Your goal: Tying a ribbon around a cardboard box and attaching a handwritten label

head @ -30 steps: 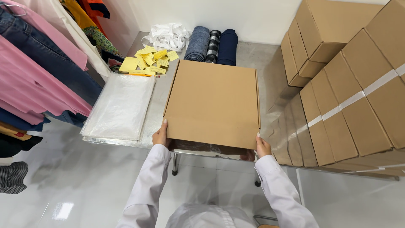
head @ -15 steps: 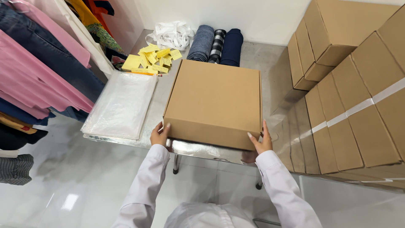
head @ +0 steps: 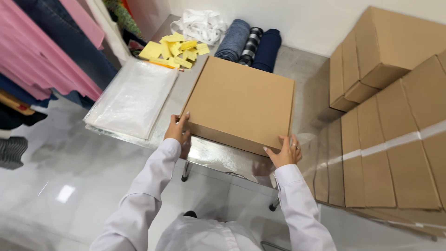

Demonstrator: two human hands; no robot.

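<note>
hanging clothes (head: 42, 60) cut off, stacked boxes (head: 395, 139) — cropped

Bare steel table (head: 223, 160) strip is left open along the near edge in front of the closed cardboard box (head: 241, 102). Right side is blocked by stacked cartons (head: 395, 153), narrow gap kept. Left is taken by a plastic bag pile (head: 132, 100). Behind, rolled fabrics (head: 251, 44) and yellow tags (head: 174, 49) crowd the wall.

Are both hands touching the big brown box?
Touching. The head view shows the left hand on the brown box's near left corner and the right hand gripping its near right corner.
</note>
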